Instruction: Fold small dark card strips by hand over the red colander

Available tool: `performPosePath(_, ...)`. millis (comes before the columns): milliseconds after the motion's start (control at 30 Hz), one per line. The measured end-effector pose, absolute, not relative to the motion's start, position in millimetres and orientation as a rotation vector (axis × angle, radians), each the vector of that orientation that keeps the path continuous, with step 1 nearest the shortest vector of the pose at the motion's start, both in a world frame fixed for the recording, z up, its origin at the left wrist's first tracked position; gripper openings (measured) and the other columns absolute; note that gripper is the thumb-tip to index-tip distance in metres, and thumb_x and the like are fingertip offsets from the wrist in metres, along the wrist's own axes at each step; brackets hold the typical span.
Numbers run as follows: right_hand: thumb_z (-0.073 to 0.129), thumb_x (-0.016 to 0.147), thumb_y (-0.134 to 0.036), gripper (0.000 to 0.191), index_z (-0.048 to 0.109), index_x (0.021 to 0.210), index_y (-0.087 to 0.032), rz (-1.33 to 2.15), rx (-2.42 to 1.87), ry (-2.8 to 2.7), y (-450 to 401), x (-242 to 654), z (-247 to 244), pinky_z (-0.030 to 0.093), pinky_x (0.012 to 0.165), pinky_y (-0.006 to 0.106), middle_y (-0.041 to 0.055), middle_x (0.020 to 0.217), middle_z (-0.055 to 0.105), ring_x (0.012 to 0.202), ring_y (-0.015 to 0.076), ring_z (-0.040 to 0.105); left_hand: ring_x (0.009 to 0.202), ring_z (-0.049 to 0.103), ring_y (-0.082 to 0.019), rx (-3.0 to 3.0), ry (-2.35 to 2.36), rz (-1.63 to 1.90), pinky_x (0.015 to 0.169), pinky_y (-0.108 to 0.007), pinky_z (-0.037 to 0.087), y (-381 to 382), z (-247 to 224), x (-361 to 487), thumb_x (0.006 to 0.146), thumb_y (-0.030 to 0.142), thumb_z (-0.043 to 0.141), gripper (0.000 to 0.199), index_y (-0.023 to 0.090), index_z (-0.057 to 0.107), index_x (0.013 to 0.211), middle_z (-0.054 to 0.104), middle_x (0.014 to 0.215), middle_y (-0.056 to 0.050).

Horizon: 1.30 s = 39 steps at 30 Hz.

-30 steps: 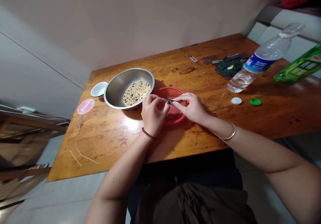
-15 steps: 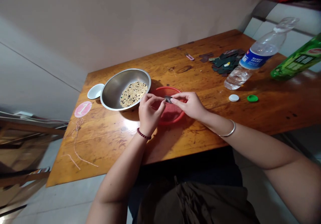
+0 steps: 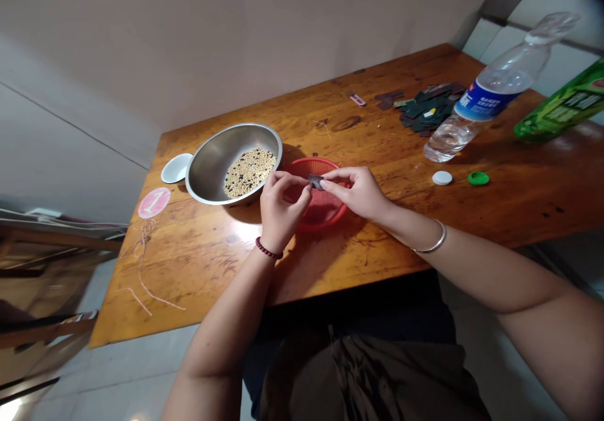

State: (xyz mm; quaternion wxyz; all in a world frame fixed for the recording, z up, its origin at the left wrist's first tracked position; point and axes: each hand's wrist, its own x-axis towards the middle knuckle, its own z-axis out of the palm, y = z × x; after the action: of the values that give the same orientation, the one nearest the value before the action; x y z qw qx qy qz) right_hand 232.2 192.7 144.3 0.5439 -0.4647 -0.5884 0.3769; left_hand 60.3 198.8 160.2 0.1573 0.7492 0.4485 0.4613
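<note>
A small dark flat piece (image 3: 316, 182) is pinched between my two hands, above a red plastic basket (image 3: 325, 216). My left hand (image 3: 284, 204) has thumb and index finger closed at the piece's left end. At its right end, my right hand (image 3: 357, 193) grips it between thumb and fingertips. Left of the basket stands a steel bowl (image 3: 207, 163) with pale and dark beans (image 3: 248, 172) in it. My left hand partly covers the bowl's right rim. What the basket holds, if anything, I cannot make out.
A white bowl (image 3: 176, 168), a pink round card (image 3: 154, 202) and loose string (image 3: 141, 263) lie left. Toward the back right are a heap of dark strips (image 3: 431, 109) and a pink cutter (image 3: 357, 99). A water bottle (image 3: 488, 97), a green bottle (image 3: 561, 106) and two caps (image 3: 442, 178) stand right.
The whole view has shifted slightly with my head. Both hands keep their pinch on the dark piece, which looks turned a little.
</note>
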Motion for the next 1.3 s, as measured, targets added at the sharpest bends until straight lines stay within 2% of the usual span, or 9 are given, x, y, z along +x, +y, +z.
performPosePath(600, 0.071, 0.076, -0.033, 0.017, 0.076, 0.085, -0.02, 0.887, -1.094, -1.378, 194.0, 234.1, 139.3, 0.058, 0.079, 0.035, 0.0053, 0.089, 0.077, 0.083, 0.0215, 0.072, 0.084, 0.057, -0.014, 2.088, 1.226, 1.31, 0.074, -0.028, 0.049, 200.1, 160.5, 62.6, 0.079, 0.024, 0.072, 0.008, 0.021, 0.067, 0.084, 0.061, 0.087, -0.003)
performPosePath(967, 0.07, 0.076, -0.027, 0.014, 0.076, 0.085, -0.018, 0.894, -1.049, -1.373, 193.9, 234.5, 141.6, 0.058, 0.079, 0.034, 0.0055, 0.087, 0.077, 0.082, 0.0205, 0.072, 0.085, 0.058, -0.014, 2.089, 1.211, 1.272, 0.073, -0.027, 0.05, 200.5, 159.7, 61.8, 0.081, 0.025, 0.07, 0.007, 0.021, 0.07, 0.087, 0.06, 0.089, -0.003)
performPosePath(1167, 0.071, 0.076, -0.033, 0.018, 0.076, 0.086, -0.019, 0.891, -1.091, -1.382, 192.9, 235.0, 143.0, 0.058, 0.08, 0.036, 0.006, 0.088, 0.077, 0.083, 0.0217, 0.072, 0.083, 0.057, -0.014, 2.1, 1.21, 1.272, 0.075, -0.028, 0.049, 200.3, 161.0, 61.7, 0.083, 0.031, 0.069, 0.01, 0.022, 0.07, 0.086, 0.06, 0.086, -0.003)
performPosePath(1300, 0.07, 0.077, -0.031, 0.015, 0.076, 0.085, -0.019, 0.873, -1.074, -1.407, 192.6, 234.7, 143.3, 0.057, 0.08, 0.034, 0.0055, 0.088, 0.077, 0.083, 0.021, 0.072, 0.084, 0.057, -0.014, 2.103, 1.217, 1.282, 0.078, -0.03, 0.05, 200.6, 161.3, 61.2, 0.083, 0.034, 0.069, 0.013, 0.021, 0.07, 0.083, 0.06, 0.086, -0.003)
